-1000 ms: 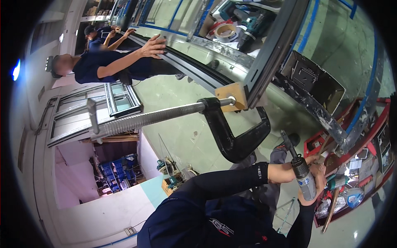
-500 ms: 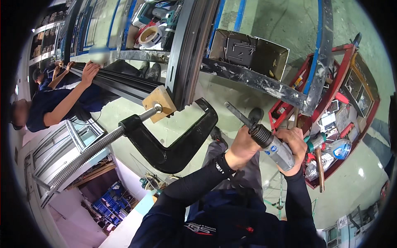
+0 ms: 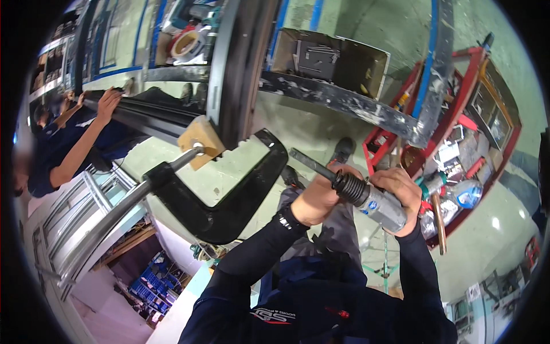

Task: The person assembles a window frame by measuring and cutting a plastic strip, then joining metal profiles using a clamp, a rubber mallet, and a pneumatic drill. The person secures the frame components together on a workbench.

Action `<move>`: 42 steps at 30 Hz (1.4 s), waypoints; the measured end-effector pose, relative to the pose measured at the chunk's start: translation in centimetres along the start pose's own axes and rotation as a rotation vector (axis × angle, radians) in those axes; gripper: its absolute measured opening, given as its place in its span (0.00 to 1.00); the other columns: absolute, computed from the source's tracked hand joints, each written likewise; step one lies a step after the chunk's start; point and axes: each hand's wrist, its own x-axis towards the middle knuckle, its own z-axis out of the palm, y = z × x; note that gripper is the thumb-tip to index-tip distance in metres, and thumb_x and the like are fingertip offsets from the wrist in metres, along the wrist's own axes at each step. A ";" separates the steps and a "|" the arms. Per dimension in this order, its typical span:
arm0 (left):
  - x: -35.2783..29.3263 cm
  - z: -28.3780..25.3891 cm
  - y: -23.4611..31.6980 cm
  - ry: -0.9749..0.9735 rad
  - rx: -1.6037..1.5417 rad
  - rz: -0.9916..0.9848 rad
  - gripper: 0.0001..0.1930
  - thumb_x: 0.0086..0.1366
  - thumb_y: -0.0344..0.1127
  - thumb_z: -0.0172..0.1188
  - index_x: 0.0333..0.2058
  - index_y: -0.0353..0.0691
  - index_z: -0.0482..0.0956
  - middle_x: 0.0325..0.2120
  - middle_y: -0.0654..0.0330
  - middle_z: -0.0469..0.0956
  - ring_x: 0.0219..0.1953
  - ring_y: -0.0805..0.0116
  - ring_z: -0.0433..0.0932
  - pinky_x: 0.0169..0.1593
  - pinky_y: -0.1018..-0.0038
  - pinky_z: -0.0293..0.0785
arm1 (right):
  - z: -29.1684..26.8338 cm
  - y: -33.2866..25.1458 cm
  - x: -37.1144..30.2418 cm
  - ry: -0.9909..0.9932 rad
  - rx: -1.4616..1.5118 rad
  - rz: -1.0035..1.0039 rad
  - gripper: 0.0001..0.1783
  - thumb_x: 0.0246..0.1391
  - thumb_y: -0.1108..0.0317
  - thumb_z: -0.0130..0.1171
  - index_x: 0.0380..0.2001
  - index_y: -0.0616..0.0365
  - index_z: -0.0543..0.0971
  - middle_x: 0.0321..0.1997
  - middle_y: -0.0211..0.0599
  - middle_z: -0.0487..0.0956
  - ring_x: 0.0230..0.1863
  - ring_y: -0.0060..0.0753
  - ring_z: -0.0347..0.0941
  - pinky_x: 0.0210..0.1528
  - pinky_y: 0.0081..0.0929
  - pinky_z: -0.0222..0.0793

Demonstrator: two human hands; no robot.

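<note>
My left hand [image 3: 321,196] is closed around the front of a grey air hammer [image 3: 385,213], just behind its coiled black spring [image 3: 350,188]. Wrapped over the rear of the tool's body is my right hand [image 3: 403,189]. A flat chisel bit [image 3: 310,163] sticks out of the spring, pointing up and to the left, its tip close to the jaw of a big black C-clamp [image 3: 220,221] but apart from it as far as I can see. The clamp's screw presses on a wooden block [image 3: 201,140] against the dark metal frame [image 3: 229,74].
At the left, another person's hand [image 3: 107,104] rests on a dark rail. A cardboard box [image 3: 361,66] of screws stands beyond the paint-spattered beam [image 3: 338,103]. Right of me is a red tool cart [image 3: 507,160] with a hammer [image 3: 439,223], bottles and packets.
The view has shifted, so the frame and clamp sit farther left. My hands and the air hammer appear slightly farther left too, and my grip on the tool stays.
</note>
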 end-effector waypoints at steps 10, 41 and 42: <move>0.5 0.0 4.5 0.098 -0.114 0.528 0.09 0.72 0.31 0.52 0.48 0.37 0.72 0.40 0.56 0.76 0.44 0.64 0.79 0.56 0.58 0.75 | -3.6 1.8 -2.2 -0.015 0.051 0.156 0.22 0.35 0.63 0.70 0.34 0.66 0.79 0.34 0.46 0.83 0.34 0.44 0.81 0.39 0.32 0.74; -4.1 1.3 1.1 0.257 -0.469 0.405 0.27 0.73 0.50 0.49 0.67 0.56 0.57 0.55 0.60 0.69 0.57 0.60 0.70 0.58 0.54 0.67 | 1.5 2.2 5.2 -0.262 0.379 0.016 0.24 0.31 0.66 0.67 0.36 0.66 0.78 0.32 0.49 0.80 0.32 0.52 0.79 0.37 0.33 0.75; -5.3 0.8 -0.5 0.360 -0.417 0.316 0.27 0.72 0.49 0.50 0.66 0.50 0.59 0.53 0.59 0.71 0.55 0.60 0.71 0.56 0.54 0.68 | 2.3 2.4 5.6 -0.256 0.407 0.001 0.23 0.30 0.67 0.66 0.36 0.66 0.78 0.32 0.48 0.80 0.33 0.53 0.79 0.37 0.34 0.75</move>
